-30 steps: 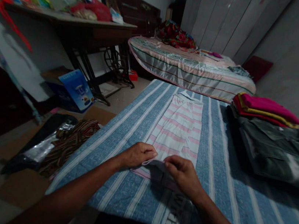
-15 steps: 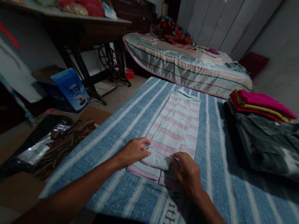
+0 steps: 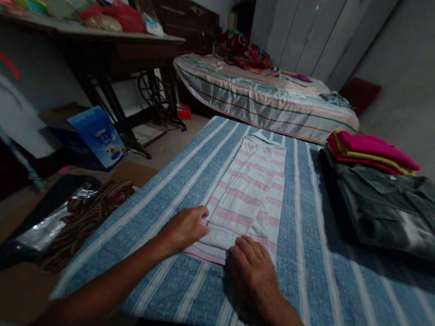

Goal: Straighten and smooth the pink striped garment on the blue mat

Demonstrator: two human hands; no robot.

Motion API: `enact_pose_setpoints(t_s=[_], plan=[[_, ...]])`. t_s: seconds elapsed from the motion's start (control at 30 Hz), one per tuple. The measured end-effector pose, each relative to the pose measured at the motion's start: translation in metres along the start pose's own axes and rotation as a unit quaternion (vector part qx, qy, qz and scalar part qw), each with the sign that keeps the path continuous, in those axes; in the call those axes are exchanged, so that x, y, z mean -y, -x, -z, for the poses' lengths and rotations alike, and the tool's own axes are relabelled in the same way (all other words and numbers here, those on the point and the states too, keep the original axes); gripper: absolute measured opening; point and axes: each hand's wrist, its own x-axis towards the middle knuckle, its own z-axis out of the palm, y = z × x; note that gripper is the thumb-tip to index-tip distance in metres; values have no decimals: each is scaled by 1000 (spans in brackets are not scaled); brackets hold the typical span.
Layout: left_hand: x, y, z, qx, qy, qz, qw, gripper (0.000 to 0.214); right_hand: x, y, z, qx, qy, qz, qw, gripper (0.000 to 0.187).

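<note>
A white shirt with pink stripes (image 3: 243, 193) lies folded into a long, narrow strip, its collar at the far end. At its near left edge my left hand (image 3: 186, 229) is closed, thumb and fingers pinching the cloth. My right hand (image 3: 253, 268) rests palm down over the near right corner, its fingers laid on the fabric and covering part of the hem. The near end shows a turned band of cloth between the hands. Beneath the shirt is a blue-and-white striped cover (image 3: 298, 282).
Folded dark green clothes (image 3: 401, 210) lie at the right, with pink, yellow and red folded cloths (image 3: 376, 152) on top. A second bed (image 3: 266, 102) stands beyond. On the left are a sewing-machine table (image 3: 110, 34), a blue box (image 3: 98, 135) and striped cloth (image 3: 89, 223) on cardboard.
My right hand has shifted left and toward me, from pinching the shirt to lying over its near end. My left hand still grips the left edge. The view has tilted slightly.
</note>
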Motion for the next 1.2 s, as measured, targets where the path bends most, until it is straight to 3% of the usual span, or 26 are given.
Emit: enact_pose_setpoints(t_s=[0.07, 0.17, 0.23, 0.3, 0.47, 0.87, 1.2], plan=[[-7, 5, 0, -43, -83, -36, 995, 22, 2, 0, -1, -11, 3, -6, 1000, 21], [-15, 12, -7, -86, -119, -154, 977, 22, 7, 0, -3, -3, 7, -7, 1000, 22], [-16, 16, -15, -80, -118, -236, 961, 25, 10, 1, -6, 4, 12, -11, 1000, 24], [-12, 19, -24, -50, -125, -278, 951, 29, 13, 3, -10, -2, 20, -17, 1000, 26], [8, 23, -38, -8, -164, -283, 945, 46, 13, 7, -18, -26, 25, -2, 999, 25], [36, 31, -44, -68, -186, -348, 916, 65, 9, 11, -27, -47, 50, 8, 998, 26], [40, 35, -39, -90, -184, -363, 909, 65, -2, 13, -38, -81, 97, 63, 990, 25]])
